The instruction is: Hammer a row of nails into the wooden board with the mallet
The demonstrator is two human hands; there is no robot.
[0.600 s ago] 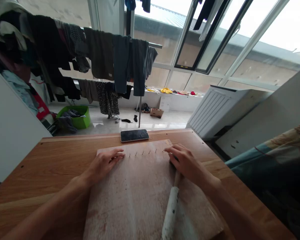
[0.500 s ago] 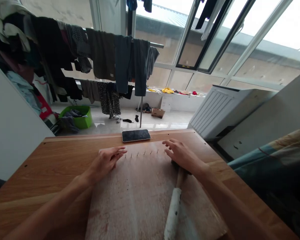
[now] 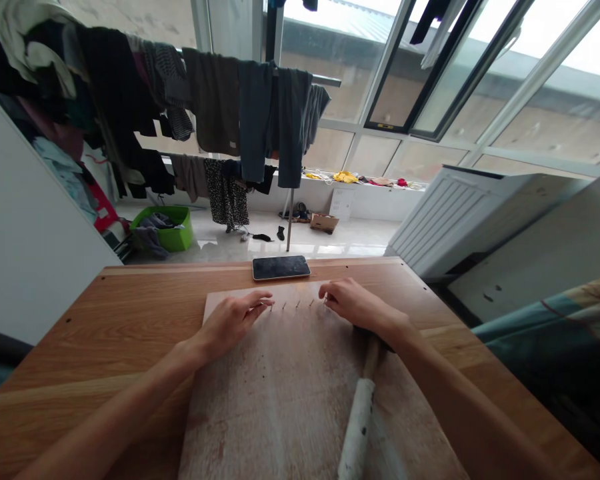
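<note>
Here, left hand by nails on board; right hand over hammer

The one head-worn camera is looking forward and down over the table, sitting close to the left hand and right hand at frame centre, with windows filling the upper right.

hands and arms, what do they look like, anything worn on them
The left arm and right arm are bare, no sleeves in view. The left hand and right hand wear no gloves; no ring, watch or bracelet shows.
</note>
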